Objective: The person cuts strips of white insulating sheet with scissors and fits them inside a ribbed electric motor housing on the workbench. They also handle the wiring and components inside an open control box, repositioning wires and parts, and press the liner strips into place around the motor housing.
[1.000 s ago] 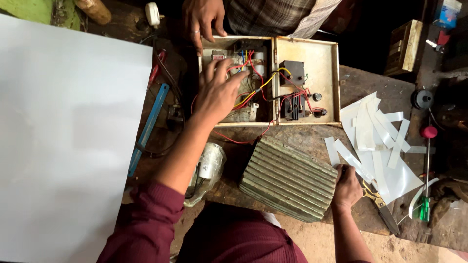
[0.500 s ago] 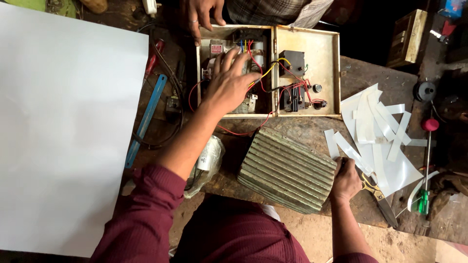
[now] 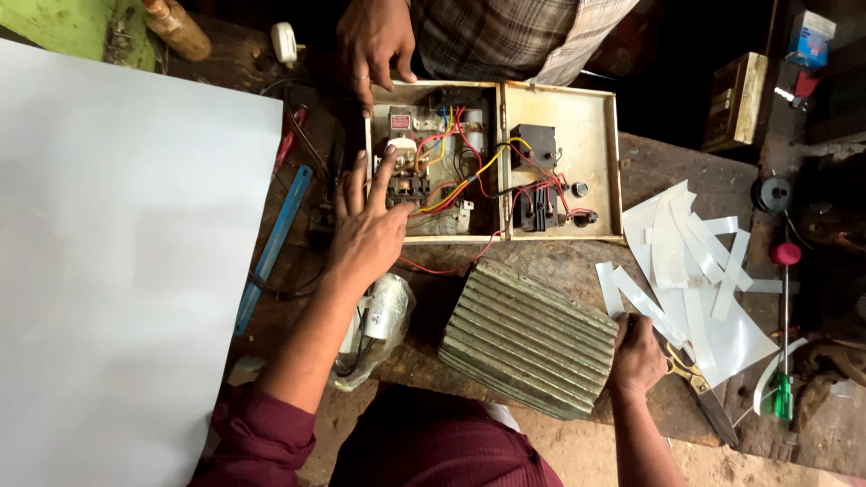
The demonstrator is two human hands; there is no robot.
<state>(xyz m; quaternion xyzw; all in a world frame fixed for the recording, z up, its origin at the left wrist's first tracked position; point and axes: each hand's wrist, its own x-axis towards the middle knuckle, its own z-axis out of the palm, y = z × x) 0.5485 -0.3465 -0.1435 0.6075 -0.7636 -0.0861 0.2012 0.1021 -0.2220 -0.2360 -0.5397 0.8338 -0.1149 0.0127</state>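
An open cream metal electrical box with coloured wires and black components lies on the worn wooden bench. My left hand rests at the box's left compartment, fingers spread, index finger touching a white part inside. My right hand is closed beside the right edge of a ribbed grey-green metal block, near a pair of scissors; whether it grips anything I cannot tell. Another person's hand touches the box's top left corner.
A large white sheet covers the left side. Cut white strips lie at the right, with a red and green screwdriver. A blue strip and a bagged white cylinder lie near my left forearm.
My left hand has slid left and down inside the box, from the wires in the middle to the left compartment's edge. My right hand has stayed put.
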